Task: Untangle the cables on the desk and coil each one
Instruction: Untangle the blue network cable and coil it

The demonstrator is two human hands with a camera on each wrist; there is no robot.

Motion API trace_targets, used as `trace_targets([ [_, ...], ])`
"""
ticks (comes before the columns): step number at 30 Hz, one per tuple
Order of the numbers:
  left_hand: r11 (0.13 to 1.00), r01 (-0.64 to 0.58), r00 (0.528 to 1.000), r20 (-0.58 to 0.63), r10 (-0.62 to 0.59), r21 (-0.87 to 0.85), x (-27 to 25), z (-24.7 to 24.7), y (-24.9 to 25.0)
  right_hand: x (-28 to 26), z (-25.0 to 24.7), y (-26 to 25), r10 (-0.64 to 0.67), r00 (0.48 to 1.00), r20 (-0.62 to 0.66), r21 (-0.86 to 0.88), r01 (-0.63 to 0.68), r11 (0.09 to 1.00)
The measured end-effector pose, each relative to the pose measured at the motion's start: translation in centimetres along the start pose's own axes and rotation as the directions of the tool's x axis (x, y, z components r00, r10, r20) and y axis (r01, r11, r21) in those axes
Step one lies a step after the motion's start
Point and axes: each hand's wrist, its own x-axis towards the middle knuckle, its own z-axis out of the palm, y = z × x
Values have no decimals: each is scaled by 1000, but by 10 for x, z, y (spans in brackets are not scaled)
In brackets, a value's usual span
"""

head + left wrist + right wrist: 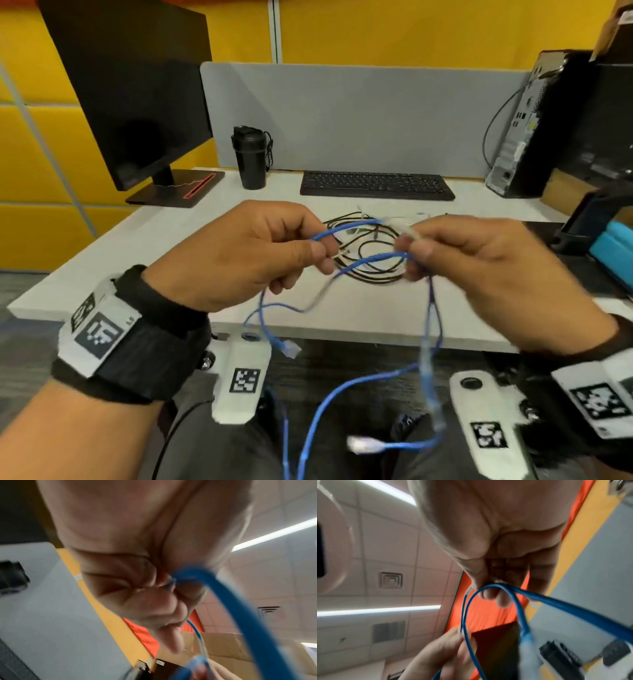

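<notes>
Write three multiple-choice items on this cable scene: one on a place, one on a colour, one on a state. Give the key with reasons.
1. Where does the black bottle stand?
A. between monitor and keyboard
B. on the computer tower
C. on the floor

2. What colour is the cable held in both hands?
A. red
B. blue
C. green

3. How does the pile of black cables lie?
A. held in the right hand
B. loose on the desk
C. hanging off the edge

Key: 1 A, it stands right of the monitor and left of the keyboard. 2 B, the left hand and right hand pinch blue strands. 3 B, it rests on the desk behind the hands.
</notes>
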Motion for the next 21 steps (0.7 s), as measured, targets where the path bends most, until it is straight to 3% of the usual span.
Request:
trace_targets([
  [2, 998, 59, 994, -89, -57, 15, -1, -11, -4, 2, -20, 6, 49, 996, -79, -9, -49, 999],
  [4, 994, 102, 984, -141, -106, -35, -2, -17, -5, 1, -32, 12, 153, 987, 56, -199, -140, 970],
  [6, 990, 102, 983, -145, -116, -98, 0, -14, -5, -3, -32, 14, 271, 937, 219, -409, -164, 898],
  [8, 995, 55, 990, -125, -65, -80, 3, -1, -3, -6, -20, 6, 209, 950, 232, -457, -83, 885],
  [11, 998, -48, 997, -66, 46, -34, 5, 25, 0, -11, 16, -13, 85, 976, 198, -151, -55, 987],
  [13, 996, -60, 995, -83, 55, -66, 6, 31, 2, -12, 35, -16, 41, 988, 146, 18, -44, 999],
  [17, 986, -1, 998, -66, -10, -165, 5, 17, -1, -4, 28, 2, 168, 970, -175, 303, -109, 947],
  [21, 967, 51, 996, 79, -32, -248, 2, 26, 1, -3, 28, 8, 150, 975, -165, 283, -99, 954],
])
